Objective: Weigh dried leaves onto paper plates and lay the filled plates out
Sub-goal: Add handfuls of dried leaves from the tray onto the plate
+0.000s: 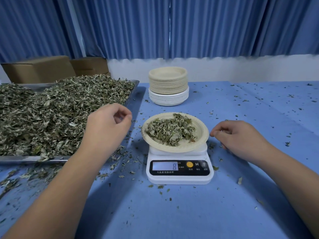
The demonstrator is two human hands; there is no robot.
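The paper plate (202, 135) sits on top of the little white scale (179, 178), in the middle of the blue tabletop (172, 214); a small heap of dried leaves (170, 131) lies in it, and the number on the screen (165, 166) looks like an 8; the left hand (107, 125) hangs over the near corner of the big metal tray (31, 158), between the tray's leaf pile (57, 107) and the plate; its fingers (127, 116) are curled with the thumb against the tips, and I cannot tell if a bit of leaf is pinched there; the right hand (240, 138) is low, just beside the plate's right edge and not touching it; its fingers (215, 133) are loosely curled and hold nothing I can see; the plate sticks out past the scale's top and looks a little tipped, so a bump from either hand could slide it off, and the light leaves would spill onto the tabletop, where many crumbs lie; a hand leaning on the plate or scale would make the number wrong; too many leaves dropped at once could push the weight over; a fast lift could make the dry leaves fly off; the stack of empty plates (168, 85) stands behind the scale, near enough to knock when reaching over.
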